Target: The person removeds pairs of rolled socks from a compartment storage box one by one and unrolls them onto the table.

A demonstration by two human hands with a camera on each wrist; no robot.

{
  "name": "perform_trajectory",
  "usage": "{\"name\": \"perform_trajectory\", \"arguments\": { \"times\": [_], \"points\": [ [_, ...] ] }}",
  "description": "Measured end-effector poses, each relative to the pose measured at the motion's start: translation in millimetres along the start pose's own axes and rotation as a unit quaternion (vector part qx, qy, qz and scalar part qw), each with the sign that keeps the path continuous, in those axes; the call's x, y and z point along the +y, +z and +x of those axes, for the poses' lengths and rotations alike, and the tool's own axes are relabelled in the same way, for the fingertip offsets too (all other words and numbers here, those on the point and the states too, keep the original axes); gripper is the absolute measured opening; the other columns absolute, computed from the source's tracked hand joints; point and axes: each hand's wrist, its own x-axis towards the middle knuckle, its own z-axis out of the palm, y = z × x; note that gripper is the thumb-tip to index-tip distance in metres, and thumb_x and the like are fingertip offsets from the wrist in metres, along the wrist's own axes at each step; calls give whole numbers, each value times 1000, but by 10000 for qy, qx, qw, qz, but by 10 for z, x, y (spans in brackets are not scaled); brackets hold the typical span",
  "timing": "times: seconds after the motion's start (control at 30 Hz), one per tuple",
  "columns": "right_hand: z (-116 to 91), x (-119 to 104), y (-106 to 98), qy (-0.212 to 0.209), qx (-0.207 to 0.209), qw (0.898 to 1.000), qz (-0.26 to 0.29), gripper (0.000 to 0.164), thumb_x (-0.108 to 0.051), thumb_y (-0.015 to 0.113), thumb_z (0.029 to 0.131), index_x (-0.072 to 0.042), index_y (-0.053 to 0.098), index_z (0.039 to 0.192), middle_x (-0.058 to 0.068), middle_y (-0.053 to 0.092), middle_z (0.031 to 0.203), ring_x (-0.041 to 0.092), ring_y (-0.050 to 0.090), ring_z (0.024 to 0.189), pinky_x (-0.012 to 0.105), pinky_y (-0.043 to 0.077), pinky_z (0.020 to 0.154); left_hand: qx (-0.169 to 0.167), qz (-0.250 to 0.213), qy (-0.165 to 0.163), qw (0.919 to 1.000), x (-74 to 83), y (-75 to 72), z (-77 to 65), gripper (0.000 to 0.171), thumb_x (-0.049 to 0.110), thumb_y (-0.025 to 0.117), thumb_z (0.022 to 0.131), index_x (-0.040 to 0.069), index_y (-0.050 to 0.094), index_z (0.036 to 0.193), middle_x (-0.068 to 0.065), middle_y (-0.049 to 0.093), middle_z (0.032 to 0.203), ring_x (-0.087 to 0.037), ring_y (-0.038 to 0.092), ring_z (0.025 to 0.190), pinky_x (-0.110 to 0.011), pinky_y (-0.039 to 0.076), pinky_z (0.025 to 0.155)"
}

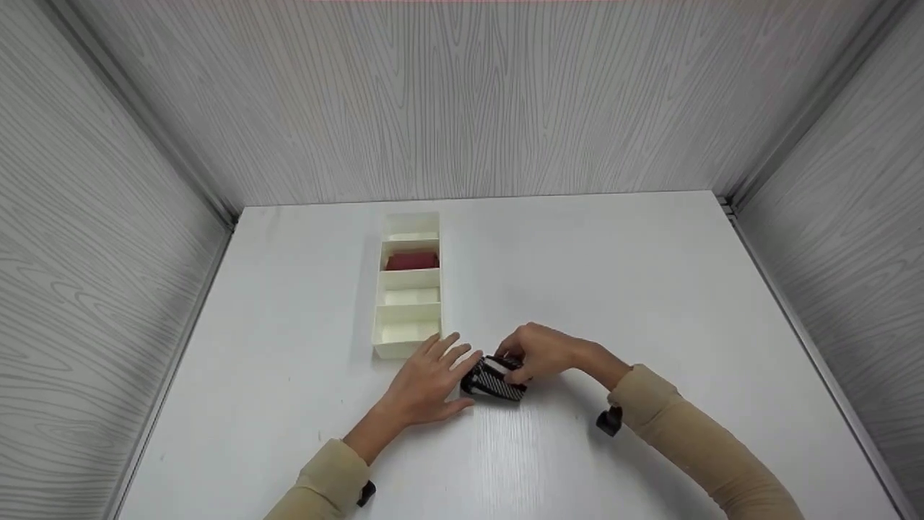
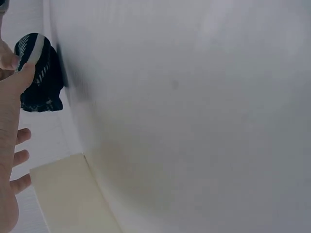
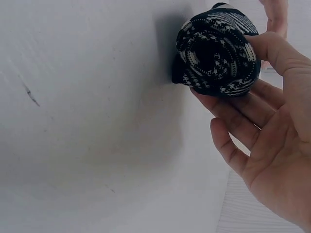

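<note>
Patterned roll (image 1: 494, 384), lower centre of frame: right hand (image 1: 543, 352) pinches it, left hand (image 1: 427, 385) spread at its left end. Recommend firm, even winding.

This is a booth-like workspace, its white tabletop (image 1: 613, 274) enclosed by grey wood-grain panels (image 1: 462, 101) on three sides.

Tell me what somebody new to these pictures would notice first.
Probably the black-and-white patterned fabric roll, below centre in the head view, gripped by the right hand, with the left hand beside it. Next, the dark red item stands out in the second compartment from the far end of the pale tray.
</note>
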Motion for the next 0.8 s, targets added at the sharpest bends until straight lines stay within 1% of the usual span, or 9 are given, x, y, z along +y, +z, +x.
{"name": "perform_trajectory", "arguments": {
  "times": [0.1, 0.2, 0.33, 0.47, 0.53, 0.6, 0.67, 0.8],
  "points": [
    [4, 19, 12, 94, -67, 9998, 161, 34, -19, 77, 88, -5, 78, 119, 3, 81, 97, 2, 61, 72, 20, 51, 67, 16, 85, 84, 9999, 24, 21, 16, 77, 69, 74, 85, 20, 62, 144, -1, 71, 129, -26, 63, 132, -47, 53, 113],
    [11, 32, 22, 140, -107, 9995, 250, 33, -19, 78, 88, -6, 78, 118, 1, 80, 97, 2, 62, 74, 20, 51, 68, 91, 105, 154, 9998, 43, 29, 39, 74, 66, 76, 85, 20, 64, 141, -1, 72, 126, -25, 65, 129, -47, 53, 113],
    [22, 41, 35, 38, -99, 9995, 307, 34, -18, 78, 87, -6, 78, 118, 2, 80, 98, 2, 63, 77, 20, 52, 70, 194, 64, 256, 9995, 65, 26, 83, 69, 63, 78, 85, 19, 66, 136, -1, 73, 122, -25, 66, 126, -46, 53, 112],
    [2, 58, 53, -70, -7, 9990, 440, 36, -20, 78, 89, -9, 77, 123, 2, 81, 104, 3, 67, 84, 20, 54, 75, 218, 83, 293, 9993, 85, 29, 123, 60, 58, 78, 85, 17, 70, 127, 0, 73, 114, -24, 67, 122, -45, 53, 111],
    [-28, 73, 63, -103, 105, 9987, 479, 35, -22, 78, 91, -11, 77, 124, 2, 81, 105, 4, 69, 86, 21, 55, 76, 199, 144, 282, 9993, 92, 32, 144, 56, 57, 78, 85, 16, 71, 123, 1, 74, 110, -24, 68, 121, -43, 53, 110],
    [-71, 80, 72, -141, 270, 9988, 392, 35, -25, 77, 92, -13, 76, 125, 1, 81, 106, 6, 70, 90, 22, 56, 77, 161, 231, 289, 9992, 92, 37, 163, 55, 58, 76, 85, 16, 72, 120, 1, 74, 108, -24, 68, 121, -42, 53, 110],
    [-120, 75, 85, -155, 437, 9986, 253, 35, -27, 75, 94, -15, 76, 126, 0, 80, 108, 8, 71, 94, 24, 56, 78, 117, 305, 296, 9990, 89, 42, 179, 55, 59, 76, 85, 16, 72, 118, 2, 74, 108, -23, 68, 121, -42, 52, 111],
    [-237, 48, 119, -93, 881, 9958, -232, 35, -31, 73, 95, -19, 75, 128, -4, 79, 116, 12, 72, 101, 29, 55, 80, 98, 356, 309, 9988, 89, 51, 205, 52, 58, 75, 84, 16, 71, 113, 0, 74, 105, -23, 68, 119, -41, 52, 110]
  ]
}}
